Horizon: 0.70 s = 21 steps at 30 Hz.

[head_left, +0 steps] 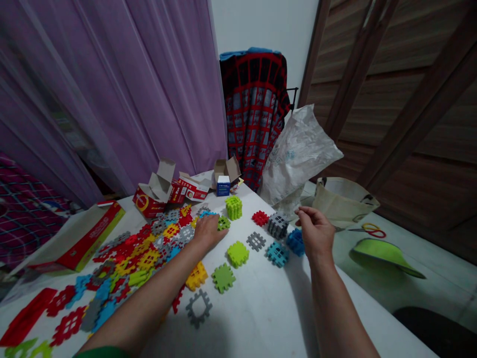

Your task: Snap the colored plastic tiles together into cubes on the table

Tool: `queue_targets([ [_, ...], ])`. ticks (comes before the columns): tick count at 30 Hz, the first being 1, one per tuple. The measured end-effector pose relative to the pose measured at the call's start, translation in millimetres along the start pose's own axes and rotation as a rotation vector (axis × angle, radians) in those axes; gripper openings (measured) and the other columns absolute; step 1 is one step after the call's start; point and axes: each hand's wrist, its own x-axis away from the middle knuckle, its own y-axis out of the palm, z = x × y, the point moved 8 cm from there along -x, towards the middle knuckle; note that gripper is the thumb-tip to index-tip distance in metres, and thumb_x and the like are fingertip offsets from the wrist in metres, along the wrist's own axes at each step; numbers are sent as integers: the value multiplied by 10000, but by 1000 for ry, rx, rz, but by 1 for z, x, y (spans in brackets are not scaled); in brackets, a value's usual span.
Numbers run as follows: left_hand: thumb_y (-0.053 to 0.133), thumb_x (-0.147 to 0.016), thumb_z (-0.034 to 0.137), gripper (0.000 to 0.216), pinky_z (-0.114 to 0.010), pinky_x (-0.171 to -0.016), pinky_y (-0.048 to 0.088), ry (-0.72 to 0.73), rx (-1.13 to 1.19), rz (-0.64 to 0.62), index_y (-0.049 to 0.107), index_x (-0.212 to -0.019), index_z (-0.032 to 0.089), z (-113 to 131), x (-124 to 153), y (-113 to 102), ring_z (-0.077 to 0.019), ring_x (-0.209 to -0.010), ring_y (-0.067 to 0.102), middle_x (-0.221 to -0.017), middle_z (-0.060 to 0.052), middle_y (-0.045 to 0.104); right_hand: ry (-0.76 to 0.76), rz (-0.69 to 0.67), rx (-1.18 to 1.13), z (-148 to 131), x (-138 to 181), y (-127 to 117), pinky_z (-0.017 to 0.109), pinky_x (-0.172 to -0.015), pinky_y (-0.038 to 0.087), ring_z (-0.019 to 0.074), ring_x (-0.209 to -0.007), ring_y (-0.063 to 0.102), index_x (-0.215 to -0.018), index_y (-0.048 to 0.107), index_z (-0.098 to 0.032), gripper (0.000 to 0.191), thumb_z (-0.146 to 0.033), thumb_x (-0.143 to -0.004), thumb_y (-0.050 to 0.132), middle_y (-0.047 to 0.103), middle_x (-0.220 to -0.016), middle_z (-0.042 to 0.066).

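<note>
While our left hand lies flat, fingers spread, touching a small green piece mid-frame, our right hand hovers loosely curled, empty, just right of the blue cube on the desk.

No legible txt anywhere.
- Red carton lid, counter left: lettering along side, too small to read.
- Open red boxes: round white logo, print blurred.
- Small blue box: white label, illegible.
- White bag: faint bluish print, can't make out.
</note>
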Motion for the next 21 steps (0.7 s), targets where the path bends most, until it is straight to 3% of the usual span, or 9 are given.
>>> queue_targets([
  [5, 553, -814, 504, 521, -444, -1030, 375, 2, 1, -13, 573, -1231, 193, -1, -2, 2, -316, -1213, 535, -1276, -137, 626, 10, 0, -10, 0, 0, 0, 256, -476, 413, 121, -510, 519, -795, 692, -161, 290, -383, -611, 672, 661, -667, 21],
  [12, 571, -804, 509, 670, -456, -1071, 332, 16, 34, 15, 446, -1378, 188, -3, 6, 0, -329, -1278, 469, -1368, -145, 545, -8, -13, 15, -2, 1, 0, 255, -487, 415, 123, -525, 527, -804, 691, -160, 286, -384, -628, 660, 665, -687, 28],
  [16, 573, -829, 446, 571, -420, -1080, 331, 85, 40, 62, 481, -1346, 223, -4, 23, -10, -291, -1286, 455, -1381, -106, 535, 4, -6, -10, -2, 2, 0, 256, -489, 418, 121, -524, 524, -801, 686, -158, 284, -375, -617, 673, 660, -685, 22],
  [21, 553, -853, 367, 380, -417, -1050, 359, 74, 18, 56, 598, -1209, 241, -18, 38, -23, -272, -1219, 515, -1274, -80, 619, -8, -10, 9, -3, 2, 2, 255, -490, 418, 117, -520, 520, -797, 688, -161, 275, -374, -623, 680, 654, -671, 16],
])
